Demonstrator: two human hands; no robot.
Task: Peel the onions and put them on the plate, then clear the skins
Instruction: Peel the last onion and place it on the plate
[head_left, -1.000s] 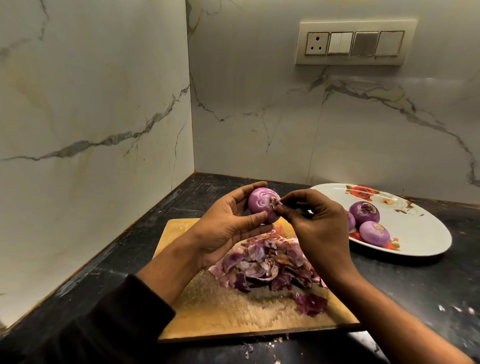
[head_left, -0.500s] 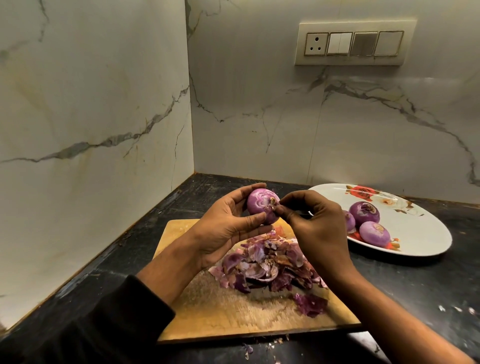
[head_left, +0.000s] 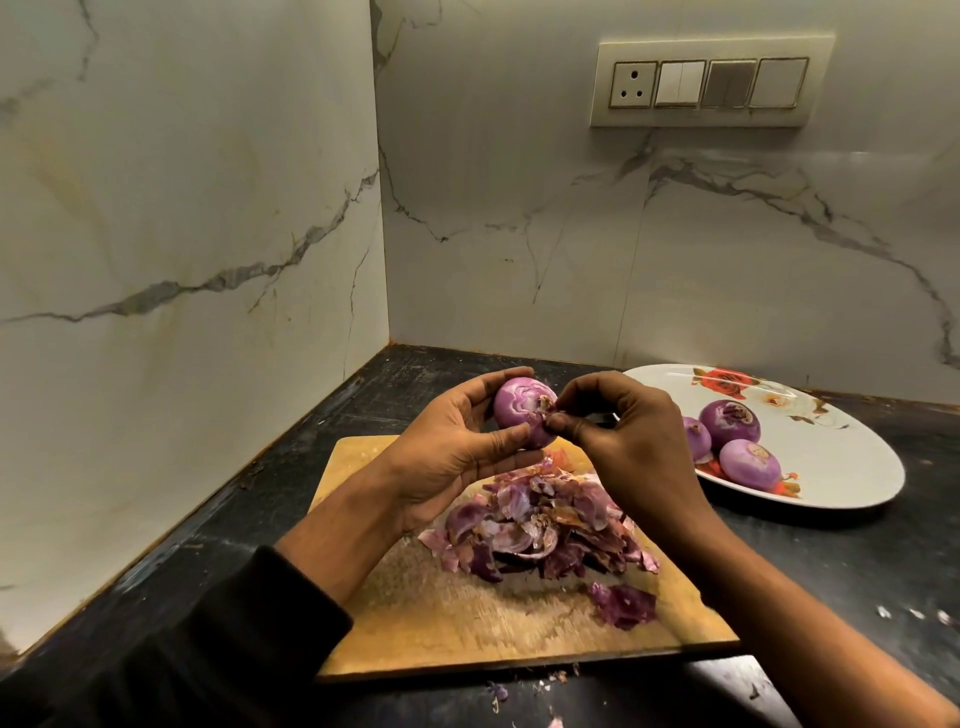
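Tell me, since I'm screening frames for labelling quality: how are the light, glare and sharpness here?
Head view: dim, warm light; soft glare streaks on the white flowered oval plate; the peeled purple onion between left hand and right hand is fairly sharp; the dark sleeve at the bottom edge is murky; wide-angle stretch bends the wall corner.

Leftmost plated onion (head_left: 695, 439) half hidden behind right hand (head_left: 631, 447), perhaps peeled.
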